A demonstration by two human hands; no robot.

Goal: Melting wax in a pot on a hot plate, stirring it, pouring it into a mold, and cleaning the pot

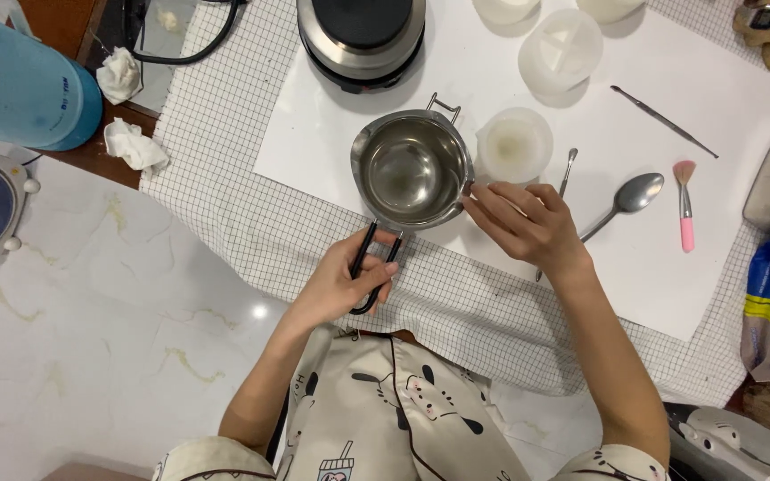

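White marble bench (91,294), checked cloth (225,178) and white sheet (733,98) on top. Left hand (340,285) wrapped around black wire handle (372,267) of shiny round steel pot (412,169). Right hand (528,223) loose, fingertips touching pot rim. Pot sits mid-sheet, looks empty. Step looks like steadying pot. Nearby: silver spoon (626,200), pink brush (685,209), frosted round cup (514,144), black round hot plate (363,36) behind.
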